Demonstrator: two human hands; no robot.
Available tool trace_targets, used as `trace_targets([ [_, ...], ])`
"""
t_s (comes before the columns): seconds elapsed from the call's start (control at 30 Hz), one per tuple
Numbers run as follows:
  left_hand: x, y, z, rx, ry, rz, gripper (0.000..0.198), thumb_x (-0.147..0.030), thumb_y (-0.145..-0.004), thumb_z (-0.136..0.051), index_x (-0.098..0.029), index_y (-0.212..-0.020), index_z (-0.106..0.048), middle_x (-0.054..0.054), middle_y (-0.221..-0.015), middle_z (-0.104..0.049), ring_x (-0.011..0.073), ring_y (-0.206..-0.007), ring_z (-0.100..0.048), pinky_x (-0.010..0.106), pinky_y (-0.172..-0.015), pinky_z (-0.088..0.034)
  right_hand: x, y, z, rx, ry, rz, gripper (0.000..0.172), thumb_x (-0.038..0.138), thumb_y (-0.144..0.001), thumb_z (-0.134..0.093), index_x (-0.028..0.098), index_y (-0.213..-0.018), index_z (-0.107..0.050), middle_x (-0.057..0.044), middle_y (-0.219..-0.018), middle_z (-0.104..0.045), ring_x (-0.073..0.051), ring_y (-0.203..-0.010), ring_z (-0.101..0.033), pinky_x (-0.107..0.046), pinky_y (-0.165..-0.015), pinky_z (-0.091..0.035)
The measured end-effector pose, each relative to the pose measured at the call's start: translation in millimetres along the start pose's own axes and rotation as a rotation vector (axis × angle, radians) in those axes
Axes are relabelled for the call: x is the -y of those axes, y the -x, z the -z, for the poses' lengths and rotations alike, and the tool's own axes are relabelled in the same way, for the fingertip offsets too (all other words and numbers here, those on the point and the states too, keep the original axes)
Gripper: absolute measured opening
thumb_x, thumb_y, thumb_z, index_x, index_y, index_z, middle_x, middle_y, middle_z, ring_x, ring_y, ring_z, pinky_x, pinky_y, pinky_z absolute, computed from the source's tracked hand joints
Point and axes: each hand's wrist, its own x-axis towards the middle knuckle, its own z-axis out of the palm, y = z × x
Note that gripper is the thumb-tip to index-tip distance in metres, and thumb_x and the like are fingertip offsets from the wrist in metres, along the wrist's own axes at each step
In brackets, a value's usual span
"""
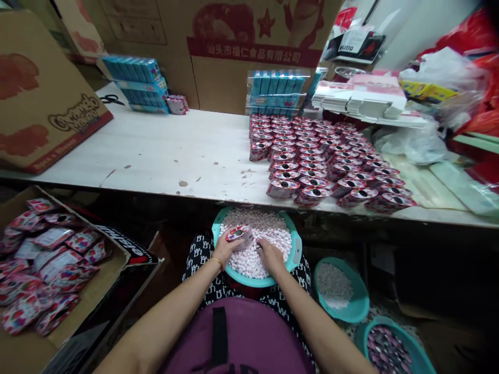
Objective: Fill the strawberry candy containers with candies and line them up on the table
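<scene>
My left hand [223, 251] is closed around a small red-and-white oval carton [240, 236] with a dark hole in its top. It tilts above a turquoise basin [297, 250] resting on my lap. Small white pellet-like candies [247, 266] fill the basin. My right hand [272, 256] reaches into these candies, just right of the carton. Its fingers are curled together at the surface, and what lies between them is too small to make out. On the table edge ahead stand rows of similar oval cartons [312, 194], upright with their holes facing up.
An open cardboard box [105, 291] at the left holds many loose cartons. The white table [175, 150] carries blue packs [140, 85], flat white boxes [362, 96] and a large carton box [47, 93]. Two more basins stand lower right, one with white pellets [334, 284], one with dark discs [388, 349].
</scene>
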Motion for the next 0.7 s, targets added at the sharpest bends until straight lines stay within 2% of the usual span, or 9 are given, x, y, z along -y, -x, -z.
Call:
trace_targets([
  [0.07,-7,2,-3.9,0.024,0.058,0.022,0.062,-0.023,-0.047,-0.078,-0.016,-0.104,-0.054,0.008,-0.094,-0.065,0.0200,-0.082,-0.061,0.037,-0.079,-0.047,1,-6,-4,-0.004,-0.116,-0.005,0.030,0.028,-0.080,-0.047,0.027,-0.110,-0.050,-0.001,-0.108,-0.060,-0.017,-0.097,-0.054,-0.026,-0.079,-0.038],
  [0.17,-28,6,9.7,0.032,-0.004,-0.081,0.060,-0.024,-0.051,-0.076,-0.017,-0.106,-0.053,0.007,-0.098,-0.064,0.0190,-0.087,-0.060,0.035,-0.083,-0.045,-12,-4,9,-0.008,-0.203,0.047,0.030,0.028,-0.078,-0.049,0.024,-0.108,-0.053,-0.001,-0.104,-0.062,-0.016,-0.094,-0.056,-0.026,-0.079,-0.039],
  [0.27,-44,5,33.2,-0.021,-0.273,-0.253,0.053,-0.025,-0.055,-0.073,-0.017,-0.105,-0.055,0.006,-0.099,-0.063,0.0181,-0.090,-0.058,0.033,-0.087,-0.043,-23,6,37,-0.043,-0.282,0.142,0.030,0.027,-0.077,-0.050,0.020,-0.105,-0.055,-0.005,-0.105,-0.061,-0.018,-0.095,-0.055,-0.028,-0.081,-0.040],
  [0.37,-44,3,43.0,0.010,-0.572,-0.381,0.043,-0.022,-0.060,-0.067,-0.016,-0.101,-0.058,0.006,-0.099,-0.062,0.0189,-0.091,-0.058,0.034,-0.086,-0.043,-17,19,74,-0.077,-0.235,0.250,0.028,0.027,-0.078,-0.049,0.020,-0.104,-0.057,-0.006,-0.105,-0.062,-0.018,-0.096,-0.055,-0.029,-0.083,-0.040],
  [0.53,-29,7,21.8,0.129,-0.846,-0.573,0.041,-0.009,-0.061,-0.060,-0.017,-0.102,-0.059,0.005,-0.101,-0.059,0.0183,-0.097,-0.054,0.033,-0.090,-0.040,23,37,126,-0.037,0.150,0.345,0.028,0.031,-0.083,-0.043,0.023,-0.105,-0.058,-0.005,-0.099,-0.063,-0.019,-0.093,-0.056,-0.028,-0.077,-0.040],
  [0.7,-28,10,10.5,0.142,-0.906,-0.607,0.043,-0.006,-0.061,-0.058,-0.018,-0.103,-0.057,0.005,-0.101,-0.058,0.0179,-0.099,-0.052,0.033,-0.091,-0.040,46,45,142,0.015,0.395,0.326,0.026,0.031,-0.083,-0.041,0.026,-0.103,-0.058,-0.004,-0.092,-0.062,-0.017,-0.083,-0.058,-0.026,-0.066,-0.038],
])
